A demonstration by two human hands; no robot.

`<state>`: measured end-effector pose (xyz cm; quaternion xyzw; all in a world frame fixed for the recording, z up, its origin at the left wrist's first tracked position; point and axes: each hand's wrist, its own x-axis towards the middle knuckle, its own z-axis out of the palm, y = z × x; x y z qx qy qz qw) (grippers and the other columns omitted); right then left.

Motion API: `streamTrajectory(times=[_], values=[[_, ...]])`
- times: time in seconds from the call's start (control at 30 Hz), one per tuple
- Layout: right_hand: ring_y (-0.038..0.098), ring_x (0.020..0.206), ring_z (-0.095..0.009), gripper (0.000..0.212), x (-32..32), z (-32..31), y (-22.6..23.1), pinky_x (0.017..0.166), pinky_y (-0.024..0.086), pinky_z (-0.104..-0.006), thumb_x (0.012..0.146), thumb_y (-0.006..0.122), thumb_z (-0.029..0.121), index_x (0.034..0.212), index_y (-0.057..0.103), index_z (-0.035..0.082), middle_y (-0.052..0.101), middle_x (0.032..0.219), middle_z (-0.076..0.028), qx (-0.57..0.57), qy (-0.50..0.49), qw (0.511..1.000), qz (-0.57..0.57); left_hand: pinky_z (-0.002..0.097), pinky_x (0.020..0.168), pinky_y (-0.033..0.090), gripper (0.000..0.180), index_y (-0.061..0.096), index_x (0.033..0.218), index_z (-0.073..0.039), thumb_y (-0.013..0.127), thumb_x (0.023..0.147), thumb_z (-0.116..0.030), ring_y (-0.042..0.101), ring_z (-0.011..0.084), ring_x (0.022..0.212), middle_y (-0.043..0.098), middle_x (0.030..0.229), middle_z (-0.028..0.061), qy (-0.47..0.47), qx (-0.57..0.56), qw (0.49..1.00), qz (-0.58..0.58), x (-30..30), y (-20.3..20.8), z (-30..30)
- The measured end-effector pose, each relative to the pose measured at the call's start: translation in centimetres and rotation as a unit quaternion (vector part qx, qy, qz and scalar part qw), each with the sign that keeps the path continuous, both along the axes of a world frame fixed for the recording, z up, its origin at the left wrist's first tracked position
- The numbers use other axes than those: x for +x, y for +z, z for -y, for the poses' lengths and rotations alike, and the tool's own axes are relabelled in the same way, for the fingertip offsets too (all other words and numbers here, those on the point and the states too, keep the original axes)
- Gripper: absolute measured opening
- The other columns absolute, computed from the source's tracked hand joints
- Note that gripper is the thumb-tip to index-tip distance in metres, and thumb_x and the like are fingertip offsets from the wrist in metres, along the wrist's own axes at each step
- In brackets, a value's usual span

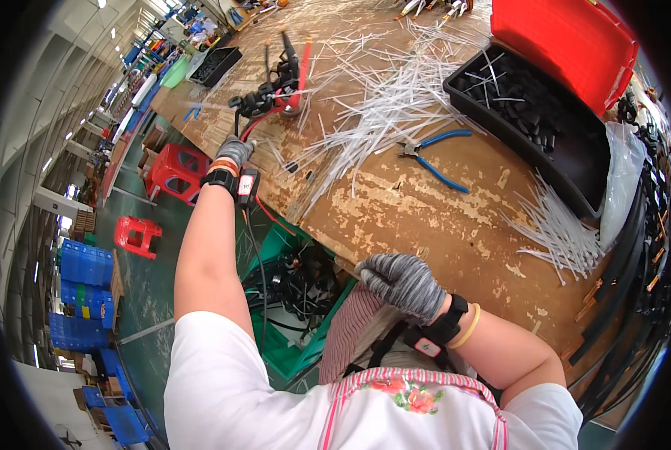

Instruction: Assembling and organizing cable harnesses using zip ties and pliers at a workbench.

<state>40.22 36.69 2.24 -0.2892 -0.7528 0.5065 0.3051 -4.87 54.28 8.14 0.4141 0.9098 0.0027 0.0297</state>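
My left hand [236, 151], in a grey knit glove, reaches out over the table's left edge. It is closed on the red and black cables of a wire harness [264, 97]. The harness has black connectors and red leads, and its far end is blurred. My right hand [407, 285], gloved too, rests by the near table edge in front of my body. Its fingers are curled in, and whatever they may hold is hidden. Between the hands and the far side, blue-handled cutting pliers [437, 159] lie with their handles apart, beside a heap of loose white cable ties [395, 97].
At right stands a black bin [523, 112] of small black parts with a red lid [568, 45]. Near it lie a bundle of cable ties [557, 232] and black cables [620, 292]. Below the table edge sits a green crate [294, 364] of cables. Red stools [176, 174] stand left.
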Motion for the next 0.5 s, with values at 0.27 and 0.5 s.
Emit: streamTrajectory(times=[0.27, 0.5], values=[[0.065, 0.081, -0.035, 0.022, 0.2, 0.0, 0.0, 0.071, 0.053, -0.0386, 0.089, 0.062, 0.023, 0.100, 0.069, 0.005, 0.066, 0.086, -0.019, -0.044, 0.008, 0.999, -0.017, 0.0427, 0.104, 0.040, 0.078, 0.028, 0.148, -0.009, 0.068, 0.084, -0.032, 0.049, 0.0394, 0.125, 0.050, 0.135, 0.0254, -0.071, 0.021, 0.996, 0.040, 1.4, -1.0, 4.2], [0.067, 0.081, -0.032, 0.022, 0.8, 0.8, -0.2, 0.073, 0.052, -0.0368, 0.090, 0.060, 0.018, 0.103, 0.068, 0.003, 0.068, 0.087, -0.019, -0.099, 0.018, 0.995, -0.023, 0.0359, 0.110, 0.034, 0.080, 0.027, 0.148, -0.004, 0.070, 0.081, -0.021, 0.044, 0.0369, 0.131, 0.044, 0.141, 0.0239, -0.068, 0.104, 0.991, 0.047, 1.7, -3.8, 8.1]])
